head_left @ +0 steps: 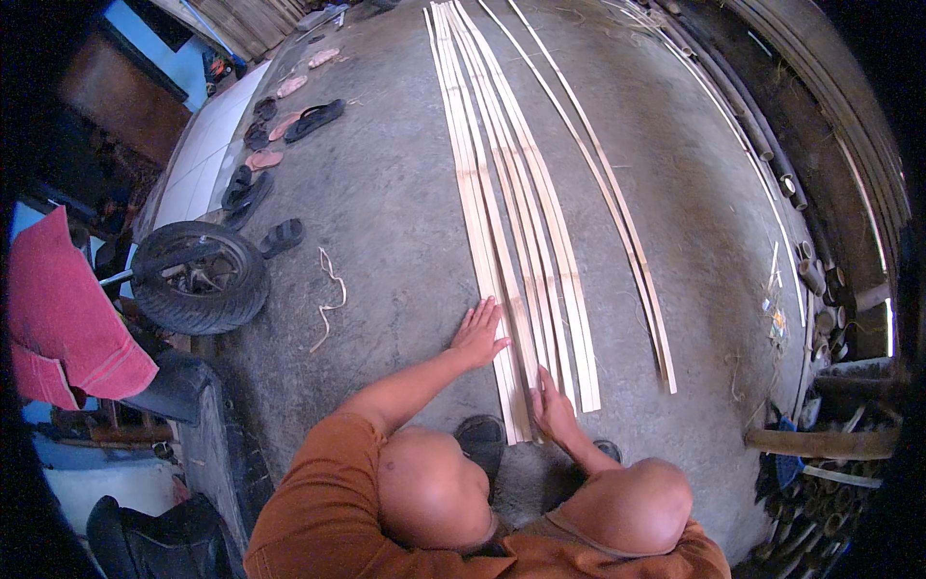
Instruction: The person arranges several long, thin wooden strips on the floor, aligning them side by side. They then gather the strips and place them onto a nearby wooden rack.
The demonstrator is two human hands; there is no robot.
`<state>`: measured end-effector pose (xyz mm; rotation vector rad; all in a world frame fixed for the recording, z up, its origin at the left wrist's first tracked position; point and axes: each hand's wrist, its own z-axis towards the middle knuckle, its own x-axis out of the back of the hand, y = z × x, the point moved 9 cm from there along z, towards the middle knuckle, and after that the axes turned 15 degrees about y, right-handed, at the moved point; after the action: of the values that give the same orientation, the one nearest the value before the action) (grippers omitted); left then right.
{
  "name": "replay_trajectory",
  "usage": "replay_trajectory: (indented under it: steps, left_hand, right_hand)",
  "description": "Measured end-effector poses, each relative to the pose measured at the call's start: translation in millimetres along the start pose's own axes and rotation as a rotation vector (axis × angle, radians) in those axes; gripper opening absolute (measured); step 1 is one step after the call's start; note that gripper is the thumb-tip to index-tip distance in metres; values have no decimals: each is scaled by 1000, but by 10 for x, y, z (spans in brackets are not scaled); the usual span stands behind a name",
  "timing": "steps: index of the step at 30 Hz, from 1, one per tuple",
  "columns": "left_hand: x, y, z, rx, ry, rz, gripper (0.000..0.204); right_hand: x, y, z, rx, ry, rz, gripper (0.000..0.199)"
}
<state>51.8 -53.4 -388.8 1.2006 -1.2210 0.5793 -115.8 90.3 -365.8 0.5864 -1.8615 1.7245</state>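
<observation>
The person's bare, bent knees and rust-brown shirt lay nearest, a low crouch that seemed chosen to bring both arms within reach of the concrete floor. A dark sandal showed between the knees, just beside the strip ends. The right hand was at the near end of the bamboo strips, its fingers against a strip's edge; whether they gripped it or only steadied it, I cannot tell. Slightly farther off, the left hand lay flat, fingers extended, on the leftmost strips, probably to keep them from sliding. The strips ran lengthwise away from the person, likely because only the open floor suited such long pieces. Two more strips lay apart to the right, perhaps to keep them separate. Farther left stood a wheel, and beyond it sandals lined a tiled step.
</observation>
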Motion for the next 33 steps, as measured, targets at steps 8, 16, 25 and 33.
replay_trajectory:
  steps: [8,16,25,33]
  left_hand:
    - [7,-294,175,-44,198,-183,67]
    - [1,-1078,-51,720,538,-672,49]
    - [-412,-1111,-27,845,248,-1052,64]
    - [-431,-975,26,834,209,-956,67]
  right_hand:
    - [-41,-473,-143,-43,-39,264,51]
    - [-357,-598,-169,-128,-69,353,47]
    - [-429,-557,-201,78,-205,157,48]
    - [343,-77,299,-74,-32,226,29]
